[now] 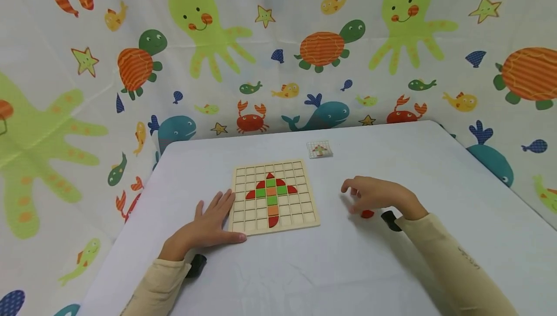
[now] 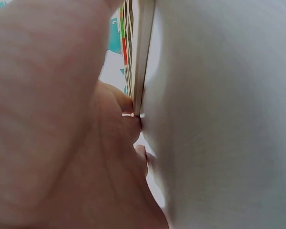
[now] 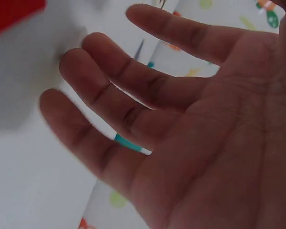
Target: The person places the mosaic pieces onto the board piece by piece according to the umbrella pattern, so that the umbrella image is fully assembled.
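A wooden grid board [image 1: 274, 195] lies on the table, with red, green and orange pieces [image 1: 271, 200] set in its squares in an arrow-like figure. My left hand [image 1: 209, 226] rests at the board's left edge, fingers spread and touching the rim; the left wrist view shows fingertips against the board's side [image 2: 142, 62]. To the right of the board, my right hand [image 1: 378, 194] hovers above the table with relaxed, slightly bent fingers and holds nothing. Just below it lies a red piece [image 1: 367, 214], partly covered by the hand; a blurred red piece [image 3: 14, 14] shows in the right wrist view.
A small card [image 1: 319, 149] picturing a similar figure on a grid lies behind the board, to the right. The white-covered table [image 1: 278, 277] ends at the back against a curtain [image 1: 270, 93] printed with sea animals.
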Demonstrator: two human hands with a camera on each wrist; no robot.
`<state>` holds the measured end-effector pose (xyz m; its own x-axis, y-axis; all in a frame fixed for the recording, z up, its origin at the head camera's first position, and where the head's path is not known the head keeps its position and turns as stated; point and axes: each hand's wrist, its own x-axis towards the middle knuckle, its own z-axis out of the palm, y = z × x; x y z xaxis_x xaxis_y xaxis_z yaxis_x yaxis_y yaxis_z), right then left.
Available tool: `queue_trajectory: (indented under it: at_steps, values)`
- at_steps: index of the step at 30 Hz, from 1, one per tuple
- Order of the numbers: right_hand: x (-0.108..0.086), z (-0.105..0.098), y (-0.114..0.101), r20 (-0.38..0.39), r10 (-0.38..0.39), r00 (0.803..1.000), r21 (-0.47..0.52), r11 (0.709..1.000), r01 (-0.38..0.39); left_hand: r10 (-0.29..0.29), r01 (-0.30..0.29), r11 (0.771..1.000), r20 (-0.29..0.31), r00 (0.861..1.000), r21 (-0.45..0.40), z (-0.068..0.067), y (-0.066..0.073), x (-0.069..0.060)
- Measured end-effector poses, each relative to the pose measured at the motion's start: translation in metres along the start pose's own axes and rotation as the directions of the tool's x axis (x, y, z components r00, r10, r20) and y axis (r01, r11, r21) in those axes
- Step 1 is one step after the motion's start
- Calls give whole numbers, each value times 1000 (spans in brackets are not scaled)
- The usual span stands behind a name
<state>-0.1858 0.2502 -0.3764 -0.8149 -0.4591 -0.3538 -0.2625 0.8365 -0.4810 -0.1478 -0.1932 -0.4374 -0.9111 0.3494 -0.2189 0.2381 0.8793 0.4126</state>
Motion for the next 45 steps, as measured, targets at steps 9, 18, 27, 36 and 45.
queue_trajectory:
  at_steps: [9, 18, 27, 36, 45]
  values:
    - [-13, -8, 33, 65, 68, 996, -16, 998, -67, 5, -5, 1000, -4, 1000, -4, 2, 2, 1]
    - [-1, -2, 42, 35, 77, 996, 11, 997, -77, 11, -11, 1000, -12, 1000, 0, 2, -1, 1]
    - [11, 3, 43, -76, -19, 997, 61, 998, 24, 16, -16, 1000, -15, 1000, -5, 2, 0, 0]
    - [17, 6, 43, -121, -81, 989, 78, 993, 91, 14, -14, 1000, -16, 1000, -8, 1, 2, 0]
    - [18, 10, 43, -140, -92, 986, 98, 989, 106, 16, -16, 1000, -16, 1000, -7, 3, 0, 1]
